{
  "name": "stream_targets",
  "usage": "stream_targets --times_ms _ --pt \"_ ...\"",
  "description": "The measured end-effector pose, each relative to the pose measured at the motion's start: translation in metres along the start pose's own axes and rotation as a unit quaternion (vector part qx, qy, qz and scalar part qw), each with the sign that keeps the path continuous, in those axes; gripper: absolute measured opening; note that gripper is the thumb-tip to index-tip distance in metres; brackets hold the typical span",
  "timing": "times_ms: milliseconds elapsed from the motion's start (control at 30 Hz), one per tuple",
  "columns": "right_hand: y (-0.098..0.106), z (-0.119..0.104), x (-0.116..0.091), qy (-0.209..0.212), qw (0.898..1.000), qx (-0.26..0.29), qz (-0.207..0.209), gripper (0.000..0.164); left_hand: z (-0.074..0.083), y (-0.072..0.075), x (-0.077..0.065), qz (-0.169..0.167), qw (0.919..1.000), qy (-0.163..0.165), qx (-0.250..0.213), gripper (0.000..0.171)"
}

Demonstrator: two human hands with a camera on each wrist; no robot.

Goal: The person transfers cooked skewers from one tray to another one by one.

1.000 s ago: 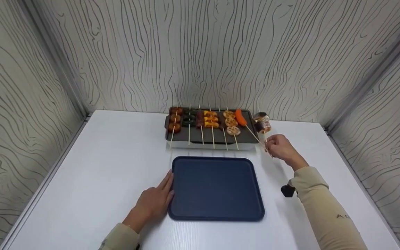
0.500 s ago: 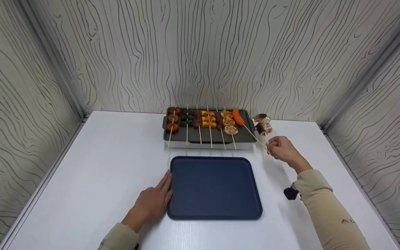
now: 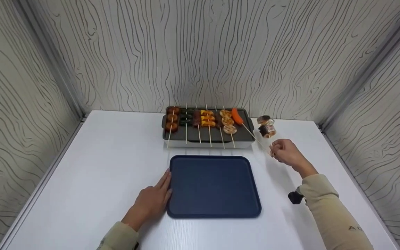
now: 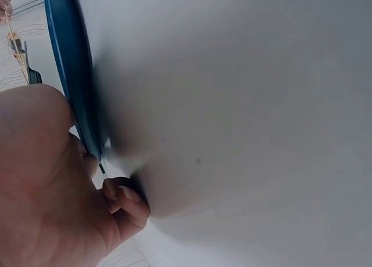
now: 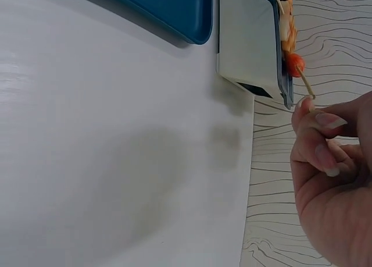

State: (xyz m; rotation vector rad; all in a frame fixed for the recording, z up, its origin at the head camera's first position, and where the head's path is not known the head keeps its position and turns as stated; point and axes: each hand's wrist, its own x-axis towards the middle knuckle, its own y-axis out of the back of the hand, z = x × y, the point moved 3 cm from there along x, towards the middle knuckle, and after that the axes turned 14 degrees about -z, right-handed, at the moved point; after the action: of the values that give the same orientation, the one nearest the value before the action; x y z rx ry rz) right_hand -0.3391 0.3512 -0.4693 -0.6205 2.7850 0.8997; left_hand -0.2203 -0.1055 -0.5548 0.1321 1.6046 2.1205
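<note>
Left of centre on the desk [image 3: 82, 180], the left hand [image 3: 149, 199] lies against the left rim of the navy tray [image 3: 215, 187]; its grip is loose, fingers extended along the rim rather than wrapped round it. Beyond the tray, near the desk's far edge, a griddle [image 3: 242, 134] carries a row of skewers: browned balls [image 3: 172, 119], dark green pieces [image 3: 186, 119], dark-red meat [image 3: 197, 118], yellow pieces [image 3: 208, 118], brown pieces [image 3: 218, 120], lotus-root slices [image 3: 227, 121] and an orange-red sausage [image 3: 236, 116] on a slanting stick.

Just off the griddle's right end, towards the desk's far right corner, is the chunk skewer [image 3: 267, 130], with pale, dark-skinned pieces. It is probably light and stiff but front-heavy, so its thin stick may roll between the fingertips; the bare stick close below the food looks the steadiest place to hold.

The right hand [image 3: 286, 152] seems to pinch that stick, fingers curled, wrist raised, forearm slanting in from the near right corner. The sausage's stick also reaches the fingertips; whether they pinch it too cannot be told.
</note>
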Motion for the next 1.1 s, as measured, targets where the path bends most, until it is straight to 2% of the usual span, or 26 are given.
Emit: stream_targets --times_ms 167,333,600,833,1100 --pt "0.003 0.001 -0.008 -0.012 1.000 -0.007 0.006 0.025 0.000 0.001 0.000 0.003 1.0000 0.001 0.001 0.057" --pt "0.005 0.001 -0.017 -0.015 1.000 -0.004 0.011 0.023 -0.001 -0.001 0.000 0.006 1.0000 0.000 0.002 0.057" --pt "0.003 -0.001 -0.031 -0.008 1.000 -0.006 0.020 0.023 -0.002 -0.002 0.001 0.007 0.9999 -0.002 -0.010 0.057" --pt "0.000 -0.006 -0.044 0.003 1.000 -0.002 0.026 0.022 -0.002 -0.002 0.001 -0.011 0.9999 0.011 -0.001 0.057" --pt "-0.005 -0.005 -0.055 0.011 0.999 -0.009 0.031 0.022 0.000 0.000 0.000 -0.013 0.9999 0.007 0.002 0.057"
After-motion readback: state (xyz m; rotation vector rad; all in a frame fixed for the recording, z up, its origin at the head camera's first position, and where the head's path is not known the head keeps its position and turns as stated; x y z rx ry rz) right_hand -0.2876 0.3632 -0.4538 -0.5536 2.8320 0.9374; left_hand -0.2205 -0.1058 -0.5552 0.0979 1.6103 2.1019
